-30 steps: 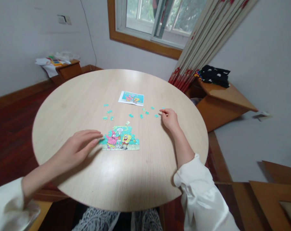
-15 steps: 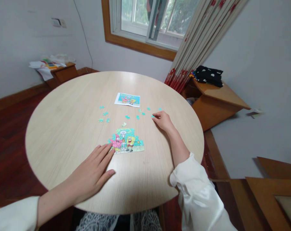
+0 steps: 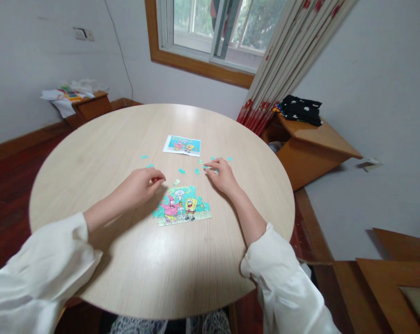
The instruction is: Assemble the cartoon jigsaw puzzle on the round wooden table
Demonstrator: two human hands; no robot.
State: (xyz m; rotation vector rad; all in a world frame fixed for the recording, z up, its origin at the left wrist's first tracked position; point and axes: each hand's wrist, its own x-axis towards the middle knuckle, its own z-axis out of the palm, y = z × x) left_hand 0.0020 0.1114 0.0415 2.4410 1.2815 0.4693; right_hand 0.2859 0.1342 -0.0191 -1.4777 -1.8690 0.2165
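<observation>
Over the table (image 3: pixel 182 273), left hand (image 3: pixel 138 185) pinched together, contents unclear, right hand (image 3: pixel 224 177) parted near puzzle pieces (image 3: pixel 197 171)

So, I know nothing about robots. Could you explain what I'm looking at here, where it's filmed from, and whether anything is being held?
There is no machine here, just a person's two bare hands. The view comes from one camera worn on that person's head, looking forward and down, so the white sleeves reach in from the bottom.

On the round table lies a partly assembled jigsaw with cartoon figures. Beyond it are loose pieces and a printed picture showing similar figures.

The left hand has its fingertips pinched together near the jigsaw; the right hand is among the loose pieces. Whether either grips a piece is too small to tell.
</observation>
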